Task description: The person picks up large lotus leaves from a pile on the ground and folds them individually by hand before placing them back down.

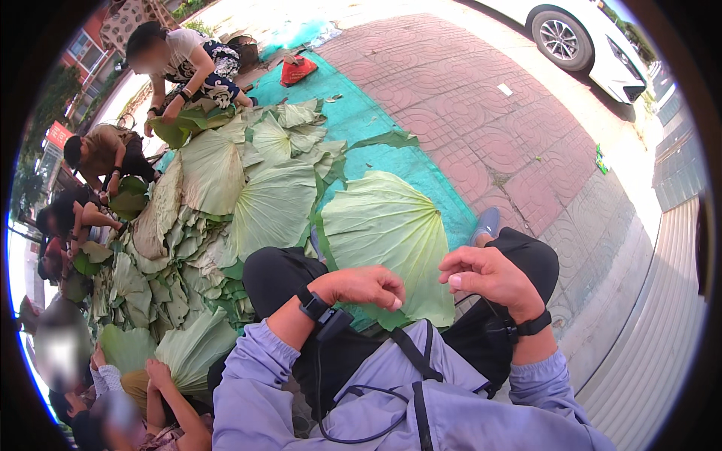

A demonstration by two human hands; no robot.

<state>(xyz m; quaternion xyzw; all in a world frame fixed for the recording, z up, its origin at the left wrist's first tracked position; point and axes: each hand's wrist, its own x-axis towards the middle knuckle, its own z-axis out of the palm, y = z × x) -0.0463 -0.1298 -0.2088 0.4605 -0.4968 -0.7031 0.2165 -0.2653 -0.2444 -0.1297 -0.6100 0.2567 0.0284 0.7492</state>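
Observation:
A large pale green lotus leaf [383,233] lies spread out between my knees, its ribs fanning from a point near its right edge. Over the leaf's near left part hangs my left hand [365,287], loosely bent with the fingertips pointing down and nothing visible in it. My right hand [489,276] is at the leaf's near right edge, fingers reaching left and the thumb a little apart from them. It holds nothing that I can see. A gap separates the two hands, and whether either touches the leaf is hard to tell.
A broad heap of lotus leaves [274,199] covers the ground to my left. Several people sit around it, one handling a leaf [180,129] at the far side. A teal sheet [353,113] lies under the leaves. Beyond are a red bag [298,71] and a white car [602,45].

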